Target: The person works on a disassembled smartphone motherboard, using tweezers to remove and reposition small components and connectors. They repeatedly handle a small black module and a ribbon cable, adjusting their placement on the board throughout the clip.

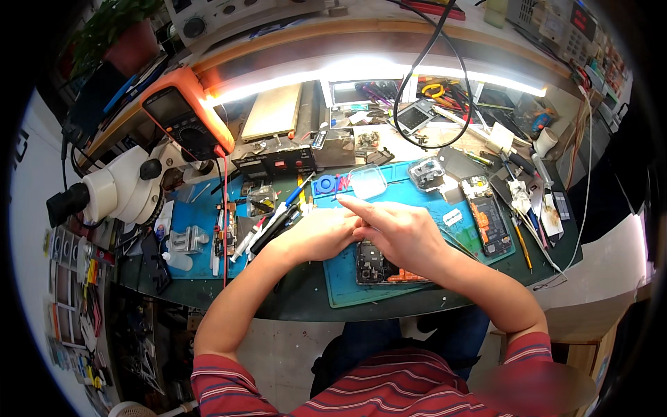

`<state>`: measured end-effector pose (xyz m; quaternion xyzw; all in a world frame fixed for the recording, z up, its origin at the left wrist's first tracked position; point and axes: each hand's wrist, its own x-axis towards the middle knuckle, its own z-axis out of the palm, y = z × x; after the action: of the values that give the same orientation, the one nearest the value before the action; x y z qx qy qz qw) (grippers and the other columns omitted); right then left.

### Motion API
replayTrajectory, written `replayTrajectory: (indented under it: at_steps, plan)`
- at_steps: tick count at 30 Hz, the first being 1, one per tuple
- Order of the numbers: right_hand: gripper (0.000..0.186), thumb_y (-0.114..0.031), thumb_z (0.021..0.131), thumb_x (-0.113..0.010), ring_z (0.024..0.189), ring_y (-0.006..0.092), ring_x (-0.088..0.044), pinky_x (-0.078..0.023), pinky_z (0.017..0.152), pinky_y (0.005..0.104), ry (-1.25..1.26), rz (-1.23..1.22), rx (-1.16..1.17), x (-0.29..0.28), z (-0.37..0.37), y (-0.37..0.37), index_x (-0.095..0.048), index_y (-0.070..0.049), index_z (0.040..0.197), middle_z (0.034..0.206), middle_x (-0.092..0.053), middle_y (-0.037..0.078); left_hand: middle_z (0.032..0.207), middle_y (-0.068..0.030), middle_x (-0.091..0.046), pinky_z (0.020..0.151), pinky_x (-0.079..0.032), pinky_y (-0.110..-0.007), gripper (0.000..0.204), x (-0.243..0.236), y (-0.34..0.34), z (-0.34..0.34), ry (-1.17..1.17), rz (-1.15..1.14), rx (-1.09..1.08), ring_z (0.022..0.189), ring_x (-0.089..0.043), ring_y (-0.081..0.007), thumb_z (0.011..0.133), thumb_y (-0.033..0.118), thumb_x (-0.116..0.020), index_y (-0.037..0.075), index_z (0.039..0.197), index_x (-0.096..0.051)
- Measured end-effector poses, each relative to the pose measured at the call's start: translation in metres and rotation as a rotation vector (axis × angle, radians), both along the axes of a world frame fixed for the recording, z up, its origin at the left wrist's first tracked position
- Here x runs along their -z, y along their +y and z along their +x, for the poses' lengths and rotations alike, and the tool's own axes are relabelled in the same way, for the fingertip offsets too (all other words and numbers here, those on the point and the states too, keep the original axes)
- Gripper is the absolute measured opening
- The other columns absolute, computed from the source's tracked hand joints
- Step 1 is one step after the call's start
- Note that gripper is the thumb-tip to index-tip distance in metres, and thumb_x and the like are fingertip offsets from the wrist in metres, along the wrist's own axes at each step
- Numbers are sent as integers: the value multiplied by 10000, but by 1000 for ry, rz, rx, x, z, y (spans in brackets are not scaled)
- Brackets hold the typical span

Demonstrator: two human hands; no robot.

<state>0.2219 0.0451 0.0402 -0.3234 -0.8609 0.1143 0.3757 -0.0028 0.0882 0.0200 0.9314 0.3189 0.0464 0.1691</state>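
The phone (375,264) seems light, stiff, fragile — best edge-held; whether left hand (325,233) or right hand (404,240) fingers grip anything — unclear.

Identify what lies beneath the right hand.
An opened dark device with an orange piece, on a blue mat. The right hand covers the device's upper right part, which cannot be seen.

Bare left hand (323,233) and bare right hand (403,236) meet above an opened black-and-orange phone (375,267) on a flat blue mat (347,295) — a second opened phone (493,226) lies right, an orange-and-black multimeter (186,125) far left.
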Motion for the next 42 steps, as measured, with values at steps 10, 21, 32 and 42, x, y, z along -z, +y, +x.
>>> replayTrajectory:
  at_steps: [10,21,32,42]
  plan:
    - [634,-138,964,-775,861,284,-753,-607,748,390,103,-141,-89,8,-3,8,-578,-159,1567,955,-747,83,960,-125,-737,797,-587,-408,200,0,-16,-25,-394,-124,-200,957,-728,-306,931,14,-734,34,1122,-677]
    - [632,-85,981,-733,864,276,-785,-622,736,393,-69,-110,-12,-1,-3,3,-554,-169,1581,1009,-787,75,1014,-82,-769,766,-598,-344,372,6,-37,-19,-520,-142,-307,891,-744,-211,924,-30,-745,44,1286,-703]
    - [572,-15,1003,-719,942,231,-829,-644,814,344,353,-238,-22,-2,10,-2,-559,-106,1545,1082,-813,124,1057,-73,-771,862,-606,-289,324,14,-54,-9,-774,-378,-469,970,-744,-126,979,5,-772,9,1296,-706]
    - [543,0,1013,-707,940,226,-829,-638,810,333,361,-235,-20,-2,14,-9,-550,-66,1529,1057,-813,131,1059,-60,-762,869,-601,-274,326,16,-58,-5,-785,-395,-529,964,-727,-106,983,20,-789,-8,1296,-702]
